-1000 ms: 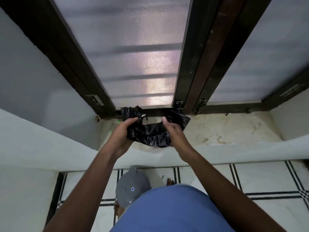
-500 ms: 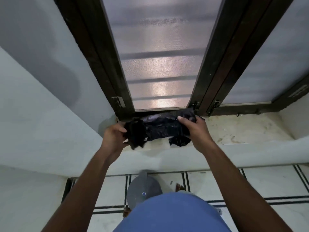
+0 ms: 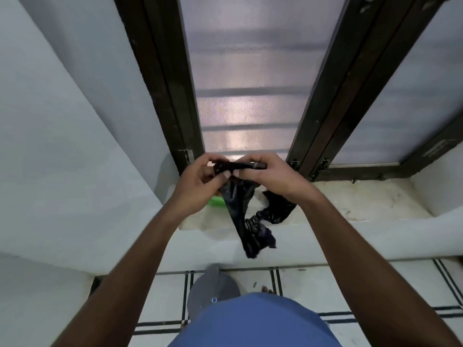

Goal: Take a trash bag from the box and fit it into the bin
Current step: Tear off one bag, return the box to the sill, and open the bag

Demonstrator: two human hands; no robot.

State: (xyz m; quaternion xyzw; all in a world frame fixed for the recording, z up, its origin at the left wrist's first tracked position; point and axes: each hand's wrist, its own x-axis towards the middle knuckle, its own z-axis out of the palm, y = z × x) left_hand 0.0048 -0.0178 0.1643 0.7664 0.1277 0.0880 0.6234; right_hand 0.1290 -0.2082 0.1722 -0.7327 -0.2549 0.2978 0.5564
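Head cam: both hands up in front of the frosted ribbed window pane (image 3: 246, 101). Left hand (image 3: 200, 181) and right hand (image 3: 270, 175) sit close together, fingers curled, pinching the top edge of a thin, crinkly black plastic trash bag (image 3: 240, 209). Bag's bunched into a narrow strip between the thumbs, rest hangs limp and twisted over the pale stone sill (image 3: 350, 204), tail dangling past its front edge. Bright green rounded obj (image 3: 216, 202) on the sill, partly hidden behind bag & left wrist. Down on the white tiled floor w/ dark lines (image 3: 313, 284): grey round-lidded bin (image 3: 213, 286), near the person's blue shirt (image 3: 253, 321).
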